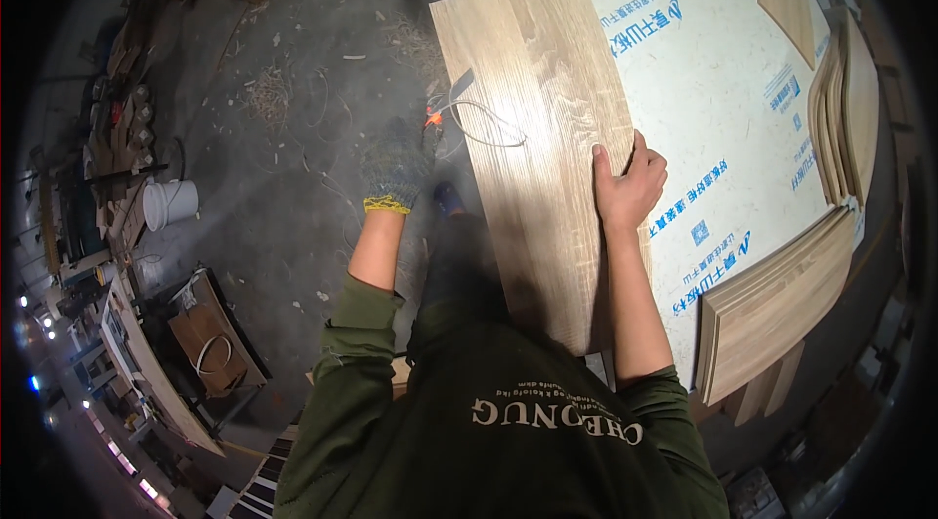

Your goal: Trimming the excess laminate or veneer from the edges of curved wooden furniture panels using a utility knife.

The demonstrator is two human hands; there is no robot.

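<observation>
A long wood-grain board [547,69] lies lengthwise in front of me, its left edge reaching past the white sheet. My bare right hand [630,187] grips its right edge, thumb on the top face and fingers at the edge. My left hand [394,167], in a dark knitted glove with a yellow cuff, is left of the board over the floor. Its fingers are smeared and blend with the floor. Beside it is a small orange thing [433,116] with a grey flat piece [462,83]. A thin loop of strip [498,133] curves over the board.
Under the board is a white sheet [674,79] with blue print. Stacked wood-grain panels stand at the right [840,118] and lower right [772,309]. Shavings [269,94] litter the floor at left, near a white bucket [171,203] and a cart [210,343].
</observation>
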